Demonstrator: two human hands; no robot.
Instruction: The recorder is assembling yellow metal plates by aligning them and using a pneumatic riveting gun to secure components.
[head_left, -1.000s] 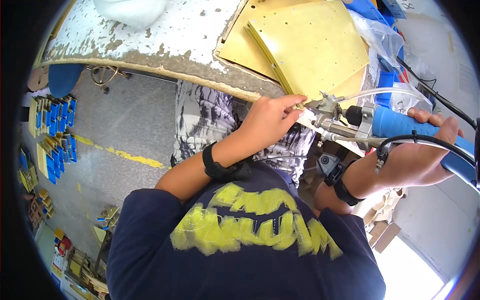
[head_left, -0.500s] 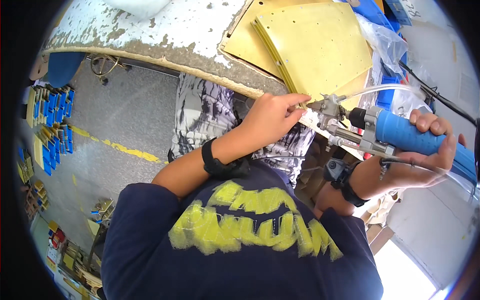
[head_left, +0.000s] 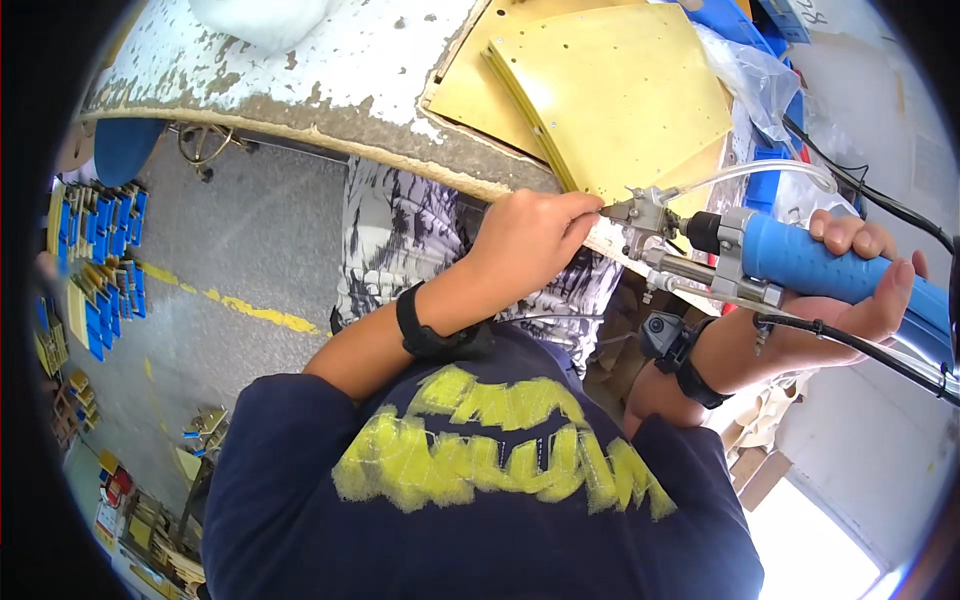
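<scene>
1. Right hand (head_left: 868,312) wraps round the blue tool (head_left: 805,255), its metal nose (head_left: 650,212) near the yellow panels (head_left: 620,100).
2. Left hand (head_left: 530,235) makes a narrow pinch beside that nose; its contents, if any, I cannot tell.
3. The panels lie on the bench (head_left: 370,60).

Desk (head_left: 340,70) runs across the far side, in front of the person. Plate stack (head_left: 620,95) sits on its right part, askew on a base plate (head_left: 480,100). Bag-like bundle (head_left: 262,22) at the desk's far edge, left of the plates. Plastic bag (head_left: 750,75) just right of the stack. Hose-fed hand tool (head_left: 800,258) is in the right grip (head_left: 868,312), tip pointing left to the left grip (head_left: 530,230), by the stack's near corner. Handwheel (head_left: 205,145) left, this side of the desk edge. Two rows of parts (head_left: 95,220) stand far left; carton (head_left: 765,475) behind the right forearm.
</scene>
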